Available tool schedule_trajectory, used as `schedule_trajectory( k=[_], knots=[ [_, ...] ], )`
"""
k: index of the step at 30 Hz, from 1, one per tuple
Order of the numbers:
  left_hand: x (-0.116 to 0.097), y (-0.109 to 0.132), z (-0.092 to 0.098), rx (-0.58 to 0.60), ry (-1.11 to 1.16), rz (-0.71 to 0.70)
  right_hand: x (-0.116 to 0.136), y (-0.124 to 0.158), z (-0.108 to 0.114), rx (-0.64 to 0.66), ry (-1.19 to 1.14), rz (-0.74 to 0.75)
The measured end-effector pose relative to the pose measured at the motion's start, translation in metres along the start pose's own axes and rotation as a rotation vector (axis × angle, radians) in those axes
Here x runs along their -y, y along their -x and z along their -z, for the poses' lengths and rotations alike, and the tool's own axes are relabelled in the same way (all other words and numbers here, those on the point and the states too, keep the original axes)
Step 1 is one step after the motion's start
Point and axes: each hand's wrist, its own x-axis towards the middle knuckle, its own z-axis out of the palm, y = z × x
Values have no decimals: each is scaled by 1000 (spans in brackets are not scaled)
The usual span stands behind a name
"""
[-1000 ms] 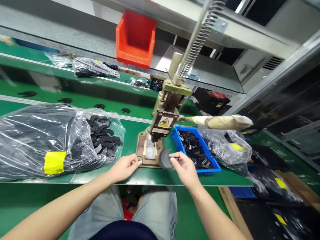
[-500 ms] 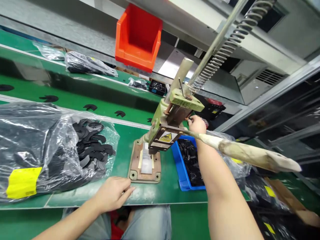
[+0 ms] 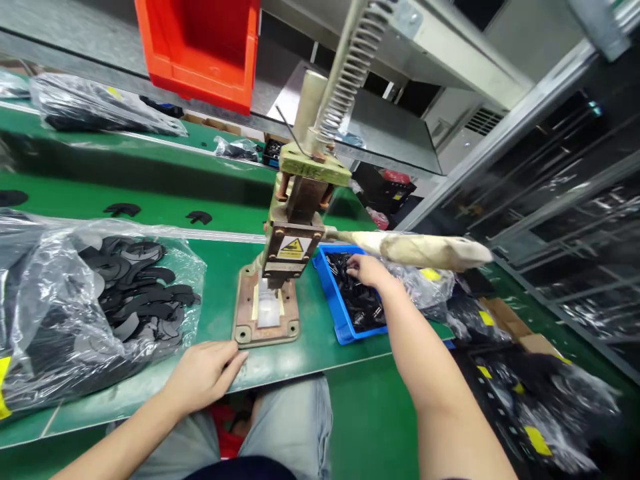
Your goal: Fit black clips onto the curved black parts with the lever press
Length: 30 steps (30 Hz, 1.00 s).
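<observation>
My right hand [image 3: 369, 272] reaches under the lever into a blue bin [image 3: 341, 333] of small black parts [image 3: 357, 300]. Its fingers are pinched together among the parts; the fingertips are partly hidden. My left hand [image 3: 207, 375] rests at the bench's front edge, by the left corner of the press base. Its fingers are loosely bent with the thumb apart, and nothing shows in it. Between my hands stands a green hand press [image 3: 295, 247] with a warning label and a wrapped lever [image 3: 425, 250]. A pale translucent block [image 3: 269, 311] lies on its base [image 3: 246, 300].
A clear plastic bag [image 3: 55, 320] with curved black pieces [image 3: 145, 293] lies on the left. Black pieces [image 3: 123, 210] lie on the green strip behind. An orange bin [image 3: 200, 87] hangs over the back. Bagged goods [image 3: 435, 287] lie at the right.
My right hand has come down from beside the press head into the blue bin. The view has shifted right; my left hand stays by the press base.
</observation>
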Motion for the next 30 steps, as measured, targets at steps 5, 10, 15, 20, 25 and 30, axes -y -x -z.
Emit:
schedule_trajectory(
  k=[5,10,15,20,25,30],
  knots=[
    [-4,1,0,-38,-17,-104,17,26,-19,144,-23,70],
    [-5,8,-1,-106,30,-39,40,22,-27,120,-11,3],
    [-5,11,-1,-124,63,26,45,30,-22,61,-49,-49],
    [-1,12,0,-170,108,50,34,62,0,-73,-174,-55],
    [-4,11,5,-271,178,6,53,120,4,-253,-400,29],
    [-37,2,21,-354,388,-33,116,183,-14,-349,-639,176]
  ],
)
